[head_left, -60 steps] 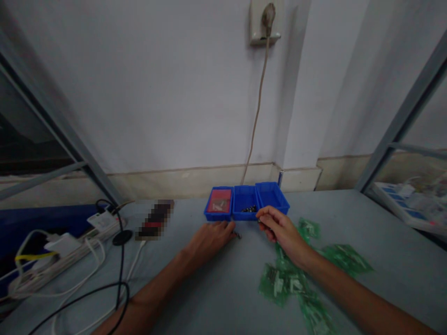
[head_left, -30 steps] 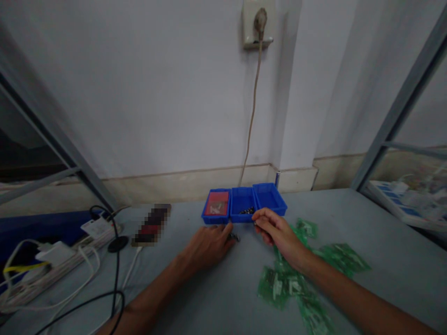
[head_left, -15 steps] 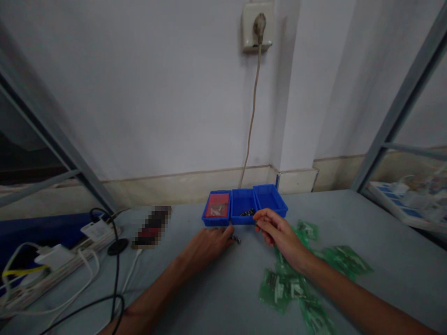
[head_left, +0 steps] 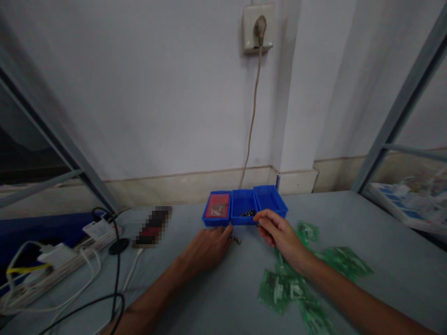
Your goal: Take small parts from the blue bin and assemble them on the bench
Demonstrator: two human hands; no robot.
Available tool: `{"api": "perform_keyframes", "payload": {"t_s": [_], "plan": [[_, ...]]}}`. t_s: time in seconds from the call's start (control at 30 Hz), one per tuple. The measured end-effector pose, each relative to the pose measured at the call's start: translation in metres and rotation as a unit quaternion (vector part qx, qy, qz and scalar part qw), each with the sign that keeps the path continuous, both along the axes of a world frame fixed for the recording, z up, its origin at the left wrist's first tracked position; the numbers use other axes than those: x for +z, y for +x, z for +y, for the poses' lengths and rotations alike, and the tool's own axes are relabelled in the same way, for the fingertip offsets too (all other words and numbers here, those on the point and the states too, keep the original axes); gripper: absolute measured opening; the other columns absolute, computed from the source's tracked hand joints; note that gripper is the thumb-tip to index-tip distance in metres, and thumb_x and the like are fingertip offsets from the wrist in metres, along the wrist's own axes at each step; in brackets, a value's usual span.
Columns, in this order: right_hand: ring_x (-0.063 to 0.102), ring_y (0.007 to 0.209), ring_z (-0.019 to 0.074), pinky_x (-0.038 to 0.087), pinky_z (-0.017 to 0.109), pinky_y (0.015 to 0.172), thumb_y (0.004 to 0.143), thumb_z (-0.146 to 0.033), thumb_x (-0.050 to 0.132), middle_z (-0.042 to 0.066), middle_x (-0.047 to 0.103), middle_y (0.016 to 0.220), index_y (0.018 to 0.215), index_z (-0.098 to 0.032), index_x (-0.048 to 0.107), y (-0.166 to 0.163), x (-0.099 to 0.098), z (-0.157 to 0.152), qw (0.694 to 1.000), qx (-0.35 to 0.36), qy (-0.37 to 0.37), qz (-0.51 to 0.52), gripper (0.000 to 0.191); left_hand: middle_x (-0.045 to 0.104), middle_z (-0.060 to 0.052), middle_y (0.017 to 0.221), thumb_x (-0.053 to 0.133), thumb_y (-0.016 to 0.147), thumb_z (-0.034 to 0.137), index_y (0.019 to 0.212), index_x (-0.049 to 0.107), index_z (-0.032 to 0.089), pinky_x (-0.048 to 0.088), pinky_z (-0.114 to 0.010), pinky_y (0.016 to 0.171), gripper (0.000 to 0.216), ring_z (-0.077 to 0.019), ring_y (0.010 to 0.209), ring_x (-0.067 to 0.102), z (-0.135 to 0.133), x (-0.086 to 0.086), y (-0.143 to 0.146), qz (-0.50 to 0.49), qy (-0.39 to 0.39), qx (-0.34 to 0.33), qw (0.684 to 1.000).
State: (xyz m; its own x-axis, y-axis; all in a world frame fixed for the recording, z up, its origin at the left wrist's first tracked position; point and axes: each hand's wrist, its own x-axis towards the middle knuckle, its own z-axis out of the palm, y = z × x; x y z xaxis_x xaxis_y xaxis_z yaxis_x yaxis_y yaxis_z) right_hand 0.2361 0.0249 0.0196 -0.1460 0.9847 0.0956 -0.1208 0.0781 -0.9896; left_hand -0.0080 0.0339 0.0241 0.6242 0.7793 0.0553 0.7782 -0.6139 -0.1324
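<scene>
My left hand (head_left: 211,245) rests low on the table in front of the bins, fingers curled and closed. Small dark, shiny metal parts (head_left: 235,239) stick out past its thumb and fingertips; their exact kind is too small to tell. My right hand (head_left: 277,232) is in a pinch just before the middle and right bins, with a tiny dark thing at its fingertips that I cannot make out. More small black-and-silver parts (head_left: 248,212) lie in the front of the middle blue bin (head_left: 243,199). Pale small pieces and a red sheet (head_left: 219,202) are in the left blue bin (head_left: 215,223).
Several green plastic packets (head_left: 279,289) lie around and under my right forearm. The right blue bin (head_left: 269,199) adjoins the middle one. At left are a blurred-out dark object (head_left: 152,228), a black cable (head_left: 118,270) and a power strip (head_left: 63,267). A wall stands behind.
Both hands stay nearly in place, with only slight finger movement. The whole view has shifted a little.
</scene>
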Motion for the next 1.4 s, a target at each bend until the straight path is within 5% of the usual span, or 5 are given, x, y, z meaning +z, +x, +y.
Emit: {"api": "perform_keyframes", "payload": {"t_s": [0.3,0.6,0.77,1.0,1.4], "plan": [[0.044,0.052,0.0119,0.031,0.025,0.047,0.093,-0.05,0.063,0.0,0.063,0.08,0.105,-0.025,0.067,0.0,0.0,-0.002,0.998,-0.014,0.048,-0.046,0.028,0.068,-0.009,0.114,0.048,0.107,0.035,0.125,0.05,0.021,0.057,-0.037,0.079,0.022,-0.0286,0.103,0.068,0.0,-0.001,0.001,-0.015,0.007,0.011,1.0],[0.047,0.057,0.013,0.035,0.026,0.051,0.093,-0.042,0.069,-0.001,0.058,0.08,0.106,-0.024,0.067,0.002,-0.003,-0.002,0.988,-0.021,0.113,-0.104,0.022,0.069,-0.006,0.11,0.046,0.109,0.031,0.119,0.051,0.022,0.055,-0.032,0.076,0.014,-0.0238,0.096,0.07,0.005,-0.003,-0.003,-0.034,-0.031,-0.019,0.999],[0.045,0.054,0.0117,0.034,0.024,0.049,0.092,-0.042,0.07,-0.005,0.049,0.07,0.102,-0.024,0.062,0.002,-0.001,-0.003,0.994,0.01,0.088,-0.068,0.022,0.07,-0.005,0.108,0.048,0.109,0.031,0.118,0.051,0.023,0.054,-0.033,0.077,0.013,-0.0247,0.095,0.07,0.008,-0.006,-0.007,-0.064,-0.034,-0.037,0.997],[0.046,0.052,0.0094,0.033,0.023,0.046,0.094,-0.04,0.064,-0.001,0.063,0.084,0.105,-0.024,0.061,0.0,0.0,-0.005,0.997,0.021,0.058,-0.036,0.02,0.07,-0.005,0.106,0.045,0.109,0.025,0.119,0.049,0.023,0.053,-0.033,0.081,0.011,-0.0245,0.096,0.07,0.008,-0.006,-0.011,-0.088,-0.053,-0.057,0.993],[0.045,0.05,0.0093,0.032,0.022,0.045,0.093,-0.041,0.063,-0.002,0.063,0.08,0.105,-0.023,0.062,0.0,0.0,-0.003,0.998,0.007,0.047,-0.034,0.022,0.073,-0.013,0.104,0.046,0.108,0.048,0.114,0.055,0.018,0.056,-0.036,0.07,0.031,-0.0314,0.089,0.073,0.005,0.002,-0.004,0.016,-0.028,0.049,0.998]]}}
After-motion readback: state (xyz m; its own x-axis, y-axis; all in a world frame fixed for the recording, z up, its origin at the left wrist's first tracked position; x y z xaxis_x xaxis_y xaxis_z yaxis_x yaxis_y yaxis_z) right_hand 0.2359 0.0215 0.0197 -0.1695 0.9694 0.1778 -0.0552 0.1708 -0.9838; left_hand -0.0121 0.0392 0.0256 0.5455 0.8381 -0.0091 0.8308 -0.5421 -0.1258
